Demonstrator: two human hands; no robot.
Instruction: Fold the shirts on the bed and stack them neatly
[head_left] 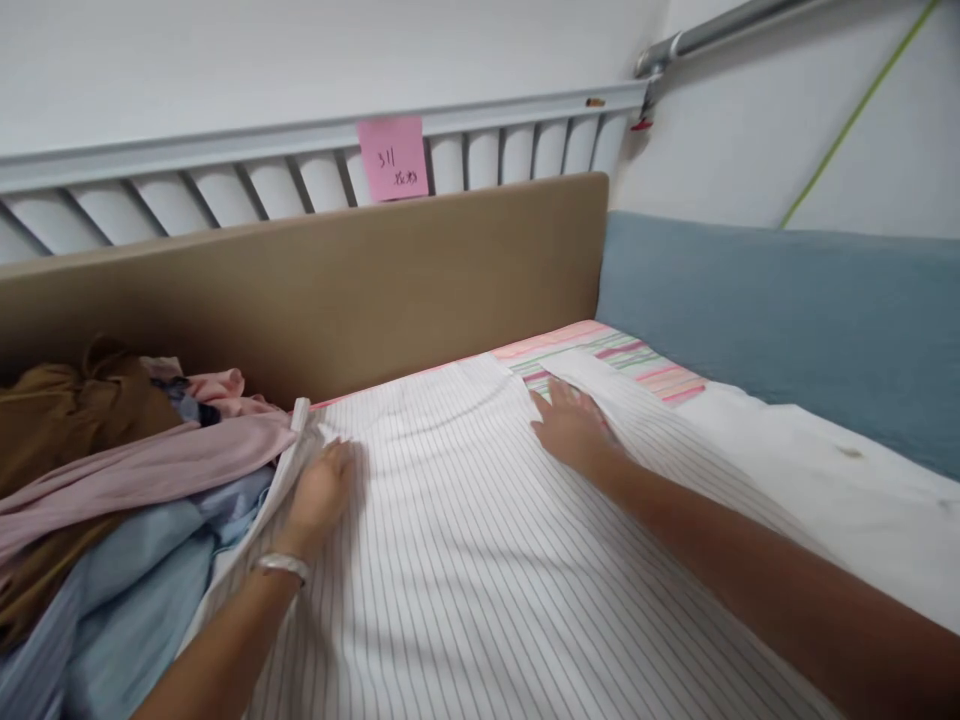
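Note:
A white garment with thin dark stripes (pixel 457 520) lies spread out before me, with a few soft wrinkles. Near its left edge, my left hand (pixel 322 490) has its fingers drawn together on the cloth, partly hidden from view; a silver bangle circles that wrist. My right hand (pixel 574 428) rests at the garment's upper right, fingers apart, beside a gap between the main cloth and a separate striped flap (pixel 645 400). Through that gap shows a bedsheet with pink and green stripes (pixel 626 350).
Crumpled clothes (pixel 150 500) in brown, pink and blue are heaped at the left. A tan headboard (pixel 375 290) and a blue padded panel (pixel 765 320) border the bed. White cloth (pixel 810 455) lies at right. A pink note (pixel 393 158) hangs on the white radiator (pixel 285 185).

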